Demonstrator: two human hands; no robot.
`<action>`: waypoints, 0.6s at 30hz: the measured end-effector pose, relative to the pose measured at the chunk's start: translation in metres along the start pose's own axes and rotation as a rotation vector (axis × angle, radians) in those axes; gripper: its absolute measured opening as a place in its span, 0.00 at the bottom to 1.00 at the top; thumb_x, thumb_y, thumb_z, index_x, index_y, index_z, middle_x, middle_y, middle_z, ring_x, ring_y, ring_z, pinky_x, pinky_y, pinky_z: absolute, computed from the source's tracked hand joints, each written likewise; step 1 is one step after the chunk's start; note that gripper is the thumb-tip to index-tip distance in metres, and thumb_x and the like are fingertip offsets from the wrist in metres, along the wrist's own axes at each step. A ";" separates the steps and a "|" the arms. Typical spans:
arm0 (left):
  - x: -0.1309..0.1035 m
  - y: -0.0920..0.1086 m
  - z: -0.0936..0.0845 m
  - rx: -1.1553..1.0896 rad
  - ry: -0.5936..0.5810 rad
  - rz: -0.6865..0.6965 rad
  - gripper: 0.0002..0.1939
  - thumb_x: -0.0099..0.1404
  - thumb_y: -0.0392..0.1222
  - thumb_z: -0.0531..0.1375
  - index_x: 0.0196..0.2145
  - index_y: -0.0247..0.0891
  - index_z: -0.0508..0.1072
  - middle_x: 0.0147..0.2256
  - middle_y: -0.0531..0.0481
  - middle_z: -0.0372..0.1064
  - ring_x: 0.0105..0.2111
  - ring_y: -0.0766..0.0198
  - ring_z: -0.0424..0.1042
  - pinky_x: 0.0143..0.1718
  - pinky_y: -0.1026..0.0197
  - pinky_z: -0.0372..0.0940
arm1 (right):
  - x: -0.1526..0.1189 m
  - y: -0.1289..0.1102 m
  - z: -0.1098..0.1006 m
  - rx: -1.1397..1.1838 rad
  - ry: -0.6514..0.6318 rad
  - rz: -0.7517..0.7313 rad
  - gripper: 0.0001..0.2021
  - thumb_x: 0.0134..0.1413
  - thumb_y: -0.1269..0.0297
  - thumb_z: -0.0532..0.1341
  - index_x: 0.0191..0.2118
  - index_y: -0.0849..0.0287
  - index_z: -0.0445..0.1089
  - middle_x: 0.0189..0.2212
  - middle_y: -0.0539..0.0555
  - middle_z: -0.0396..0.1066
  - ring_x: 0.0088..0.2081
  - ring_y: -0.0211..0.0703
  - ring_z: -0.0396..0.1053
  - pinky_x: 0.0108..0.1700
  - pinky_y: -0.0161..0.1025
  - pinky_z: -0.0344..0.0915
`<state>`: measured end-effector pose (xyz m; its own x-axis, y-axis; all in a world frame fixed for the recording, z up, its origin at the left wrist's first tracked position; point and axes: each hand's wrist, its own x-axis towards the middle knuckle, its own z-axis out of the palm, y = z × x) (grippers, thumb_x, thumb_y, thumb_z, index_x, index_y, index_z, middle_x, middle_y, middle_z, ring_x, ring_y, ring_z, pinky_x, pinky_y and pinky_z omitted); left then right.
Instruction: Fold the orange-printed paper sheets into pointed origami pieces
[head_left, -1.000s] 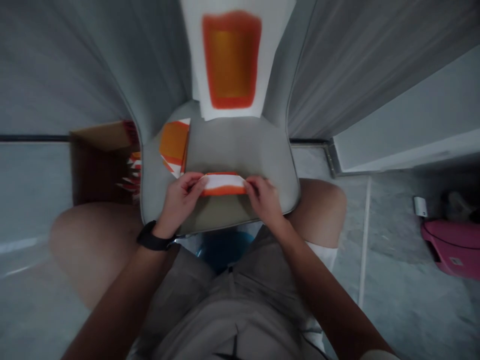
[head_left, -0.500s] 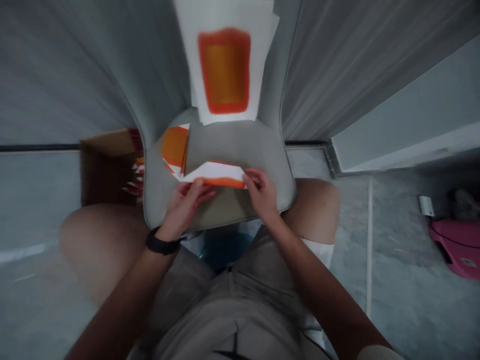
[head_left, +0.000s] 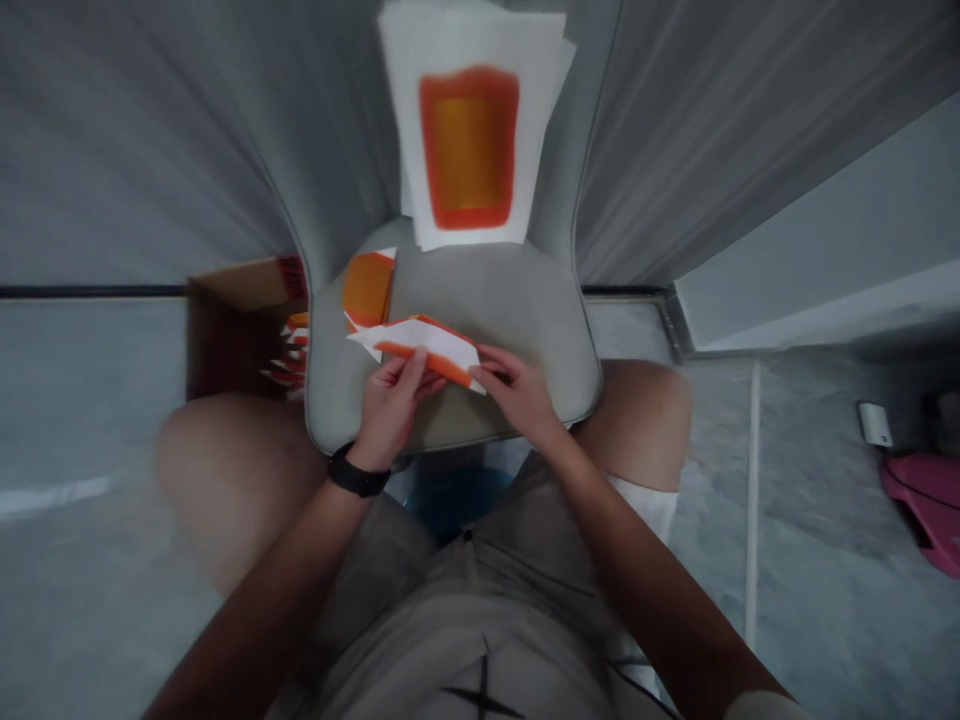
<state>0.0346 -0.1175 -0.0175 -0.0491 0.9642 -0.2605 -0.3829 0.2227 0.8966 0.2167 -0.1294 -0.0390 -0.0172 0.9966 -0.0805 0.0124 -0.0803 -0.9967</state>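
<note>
A folded white and orange paper [head_left: 431, 345] is held above the front of a grey chair seat [head_left: 540, 320], its right end lower than its left. My left hand [head_left: 390, 405] pinches its lower edge near the middle, thumb on top. At the right end my right hand [head_left: 517, 390] has it between thumb and fingers. Just behind the paper's left end lies another folded orange piece [head_left: 367, 290] on the seat. White sheets with an orange print [head_left: 472, 150] stand against the chair's backrest.
Left of the chair, an open cardboard box [head_left: 240, 285] holds several folded orange and white pieces [head_left: 292, 355]. A blue basin [head_left: 457, 495] is under the seat edge, between my legs. On the floor at right are a pink object [head_left: 926, 500] and a small white one [head_left: 875, 424].
The held paper has tilted, its right end now lower. My left hand has turned more upright. The whole view has shifted slightly, with the chair further right in the picture.
</note>
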 end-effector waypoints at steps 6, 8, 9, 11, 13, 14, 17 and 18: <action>0.001 0.001 -0.003 -0.023 0.031 -0.022 0.21 0.54 0.56 0.77 0.32 0.37 0.79 0.33 0.51 0.81 0.31 0.66 0.80 0.33 0.65 0.74 | -0.008 -0.011 0.004 0.044 -0.075 0.056 0.20 0.54 0.52 0.72 0.50 0.55 0.77 0.35 0.51 0.82 0.37 0.43 0.78 0.44 0.42 0.74; 0.002 0.000 -0.002 -0.026 0.039 -0.012 0.21 0.55 0.58 0.76 0.32 0.37 0.78 0.31 0.52 0.80 0.30 0.66 0.79 0.33 0.65 0.74 | -0.011 -0.012 0.009 0.067 -0.073 0.088 0.18 0.53 0.52 0.72 0.44 0.56 0.77 0.34 0.52 0.81 0.37 0.43 0.78 0.43 0.41 0.73; 0.002 0.000 -0.002 -0.029 0.042 0.000 0.22 0.56 0.58 0.75 0.32 0.37 0.78 0.31 0.52 0.79 0.31 0.66 0.79 0.34 0.64 0.74 | -0.011 -0.012 0.011 0.078 -0.064 0.106 0.17 0.52 0.51 0.72 0.42 0.56 0.77 0.33 0.52 0.81 0.36 0.43 0.78 0.42 0.40 0.73; 0.002 -0.002 -0.001 -0.031 0.040 0.025 0.22 0.57 0.59 0.74 0.33 0.37 0.79 0.32 0.52 0.79 0.32 0.66 0.79 0.37 0.63 0.75 | -0.011 -0.011 0.013 0.095 -0.034 0.135 0.17 0.50 0.50 0.73 0.40 0.56 0.76 0.33 0.52 0.80 0.36 0.43 0.77 0.42 0.40 0.73; 0.002 -0.005 0.000 -0.024 0.029 0.043 0.22 0.56 0.59 0.75 0.34 0.38 0.80 0.33 0.51 0.79 0.33 0.65 0.79 0.39 0.62 0.75 | -0.011 -0.010 0.014 0.107 -0.005 0.149 0.19 0.48 0.49 0.74 0.39 0.56 0.76 0.33 0.51 0.80 0.36 0.42 0.77 0.42 0.40 0.73; 0.002 -0.006 -0.001 -0.017 0.022 0.046 0.22 0.55 0.59 0.75 0.35 0.38 0.80 0.34 0.51 0.79 0.33 0.65 0.79 0.39 0.61 0.76 | -0.011 -0.010 0.014 0.114 0.004 0.155 0.19 0.48 0.48 0.74 0.38 0.56 0.75 0.33 0.51 0.80 0.36 0.42 0.77 0.42 0.40 0.73; 0.002 -0.008 -0.003 0.015 -0.004 0.046 0.22 0.52 0.57 0.77 0.36 0.38 0.81 0.34 0.51 0.80 0.33 0.64 0.79 0.40 0.60 0.77 | -0.010 -0.007 0.014 0.133 0.009 0.158 0.20 0.48 0.47 0.74 0.38 0.55 0.74 0.32 0.51 0.79 0.35 0.41 0.76 0.41 0.39 0.71; 0.002 -0.008 -0.004 0.031 -0.016 0.043 0.22 0.52 0.56 0.77 0.37 0.39 0.81 0.34 0.51 0.80 0.33 0.64 0.79 0.40 0.60 0.77 | -0.010 -0.006 0.014 0.136 0.010 0.155 0.20 0.47 0.46 0.74 0.38 0.55 0.73 0.32 0.50 0.78 0.35 0.41 0.75 0.41 0.39 0.71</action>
<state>0.0337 -0.1184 -0.0271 -0.0503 0.9750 -0.2165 -0.3518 0.1856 0.9175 0.2032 -0.1391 -0.0320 -0.0159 0.9723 -0.2333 -0.1206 -0.2335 -0.9648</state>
